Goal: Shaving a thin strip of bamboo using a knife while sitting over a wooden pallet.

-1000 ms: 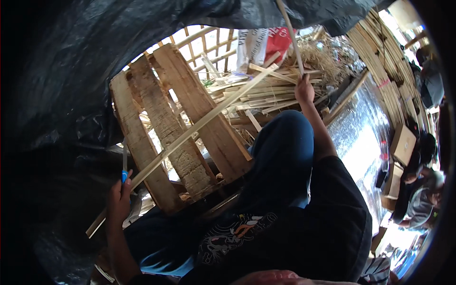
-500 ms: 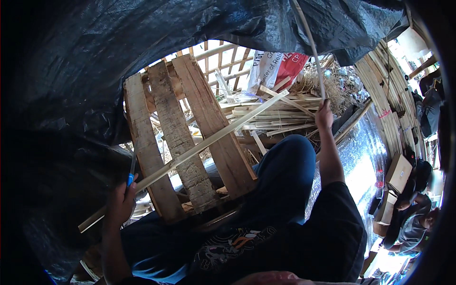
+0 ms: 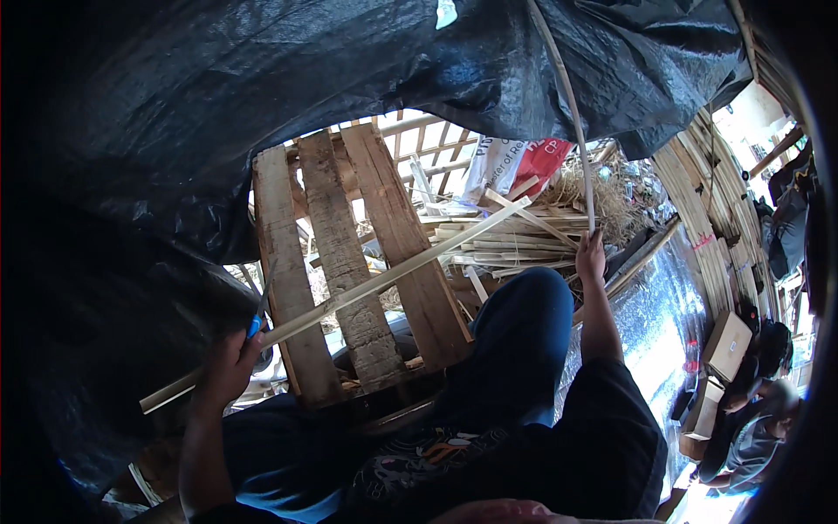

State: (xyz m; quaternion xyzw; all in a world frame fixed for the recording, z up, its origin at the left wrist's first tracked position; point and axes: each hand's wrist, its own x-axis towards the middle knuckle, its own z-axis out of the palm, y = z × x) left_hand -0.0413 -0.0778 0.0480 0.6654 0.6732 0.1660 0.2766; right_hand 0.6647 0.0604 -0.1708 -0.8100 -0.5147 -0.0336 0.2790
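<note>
Black tarpaulin overhead; left hand grips a blue-handled knife at eight o'clock, right hand clamps a thin bamboo strip, seemingly mid-splitting; next needs steady pull.

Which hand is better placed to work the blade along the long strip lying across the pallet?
Left. The left hand grips the blue-handled blade right at the long strip on the pallet. The right hand is far off, raised and holding a thin curved strip.

The pallet is rough, weathered wood. The long slat is pale, smooth-cut wood, the thin strip smooth cane or bamboo. The tarpaulin overhead is glossy, wrinkled black plastic.
</note>
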